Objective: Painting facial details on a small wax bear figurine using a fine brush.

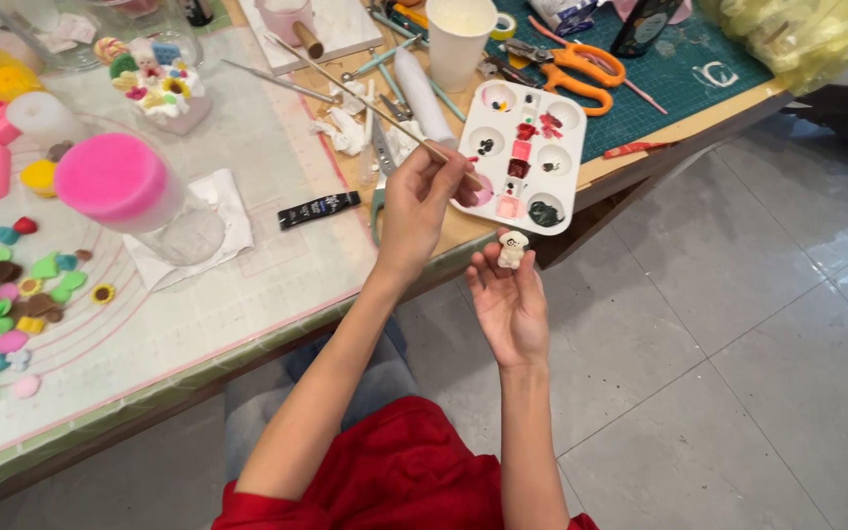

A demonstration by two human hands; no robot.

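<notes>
Small flat clay pieces in green, pink and brown [7,299] lie finished on the pale silicone mat [247,285]. The left hand [419,201] pinches a thin wooden brush [365,95], whose tip is at the white plastic paint palette [527,157], its round wells partly used. The right hand [510,304], fingers loosely curled upward, holds the small white clay figurine [512,248] at the fingertips beyond the table edge. It looks mostly unpainted, with only a few dark marks.

We see bare forearms, no sleeves/jewellery visible; red top [395,481] at lower centre, grey trousers [345,393] just above it.
</notes>
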